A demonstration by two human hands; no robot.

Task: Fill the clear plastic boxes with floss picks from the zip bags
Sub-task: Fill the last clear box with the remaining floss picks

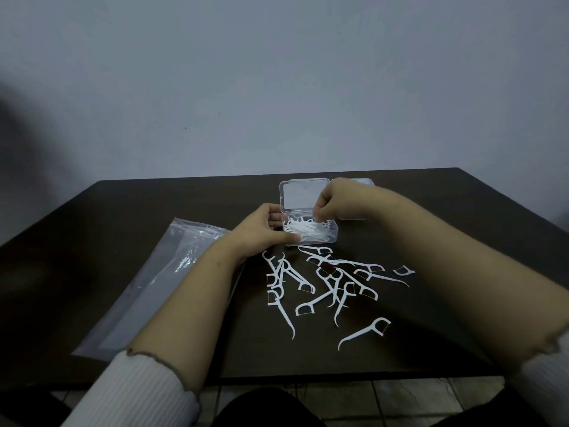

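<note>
We are working at a dark table point(123, 211), with a clear zip bag point(160, 272) lying flat on its near left, partly under our left forearm. At the centre, toward the far edge, the open plastic box point(320, 237) is sitting with its lid point(303, 194) standing up behind it, and a second box point(365, 182) is showing just behind our right wrist. Our left hand point(264, 224) is cupping the box's left side, fingers loosely curled against the wall, steadying it. Our right hand point(331, 200) is hovering over the box with fingertips pinched together; whether a pick is between them we cannot tell. We judge we are mid-fill: the box is holding a tangle of picks, while loose floss picks point(326, 278) are lying scattered just near it. Next we are likely gathering those, which calls for a fine pinch. No writing is readable anywhere.
</note>
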